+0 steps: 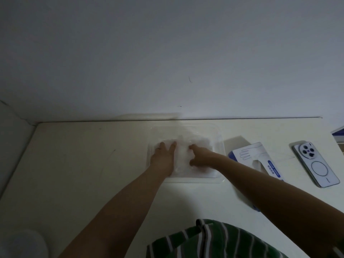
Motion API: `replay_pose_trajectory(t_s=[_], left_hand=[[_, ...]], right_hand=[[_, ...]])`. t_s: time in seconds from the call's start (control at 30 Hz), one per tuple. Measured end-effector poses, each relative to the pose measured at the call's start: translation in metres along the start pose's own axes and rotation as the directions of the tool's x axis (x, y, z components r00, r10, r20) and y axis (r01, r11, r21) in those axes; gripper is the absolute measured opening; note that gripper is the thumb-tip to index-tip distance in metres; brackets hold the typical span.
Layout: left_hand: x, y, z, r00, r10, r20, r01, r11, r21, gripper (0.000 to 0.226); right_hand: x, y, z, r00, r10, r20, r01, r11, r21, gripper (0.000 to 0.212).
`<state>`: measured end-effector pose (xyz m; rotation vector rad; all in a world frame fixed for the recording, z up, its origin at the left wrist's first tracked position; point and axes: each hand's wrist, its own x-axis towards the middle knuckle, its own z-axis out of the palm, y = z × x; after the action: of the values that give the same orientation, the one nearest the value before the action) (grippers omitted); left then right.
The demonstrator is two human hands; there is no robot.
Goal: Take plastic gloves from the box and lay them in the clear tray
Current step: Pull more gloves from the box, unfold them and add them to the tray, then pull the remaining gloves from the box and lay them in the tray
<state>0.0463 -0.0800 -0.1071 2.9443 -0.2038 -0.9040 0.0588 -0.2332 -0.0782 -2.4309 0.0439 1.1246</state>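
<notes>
Pale table point(89, 164); left hand point(163, 158) flat, right hand point(202, 157) spread, on gloves point(183, 157) in tray point(195, 180)

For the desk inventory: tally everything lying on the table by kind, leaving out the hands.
Clear tray: 1
Glove box: 1
Pile of plastic gloves: 1 (single gloves too blurred to count)
Phone: 1
Blue-and-white thing, cut off at the right edge: 1
Total: 5
</notes>
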Motion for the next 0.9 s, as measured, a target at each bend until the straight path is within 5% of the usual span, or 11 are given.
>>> replay_pose_trajectory(t_s=[0.1,0.27,0.47,0.6,0.7,0.77,0.9], left_hand=[[0.000,0.003,-0.002,1.000,-0.007,-0.013,0.007,1.000,-0.010,0.100],[0.005,0.015,-0.015,0.956,0.033,-0.291,-0.108,0.963,-0.246,0.049],[0.007,0.001,0.003,0.999,-0.020,0.041,0.030,0.963,-0.268,0.104],[0.000,0.007,-0.006,0.999,0.002,0.037,0.003,0.991,-0.137,0.090],[-0.003,0.016,-0.020,0.974,-0.051,-0.221,0.019,0.989,-0.146,0.046],[-0.009,0.029,-0.033,0.912,-0.081,-0.402,-0.017,0.972,-0.233,0.025],[-0.021,0.075,-0.059,0.811,-0.091,-0.577,-0.152,0.921,-0.358,0.020]], right_hand=[[0.006,0.007,0.005,0.999,0.032,0.027,-0.030,0.997,-0.074,0.103],[0.014,0.009,0.019,0.994,0.081,0.071,-0.079,0.996,-0.035,0.118],[0.013,0.011,0.020,0.999,0.025,0.043,-0.016,0.983,-0.183,0.122],[0.006,0.009,0.017,0.999,-0.019,0.039,0.026,0.981,-0.195,0.121],[-0.011,0.007,-0.002,0.978,-0.194,-0.080,0.183,0.975,-0.126,0.081],[-0.028,0.007,-0.020,0.882,-0.372,-0.289,0.372,0.926,-0.059,0.042],[-0.060,0.030,-0.056,0.686,-0.386,-0.616,0.546,0.833,0.086,0.017]])
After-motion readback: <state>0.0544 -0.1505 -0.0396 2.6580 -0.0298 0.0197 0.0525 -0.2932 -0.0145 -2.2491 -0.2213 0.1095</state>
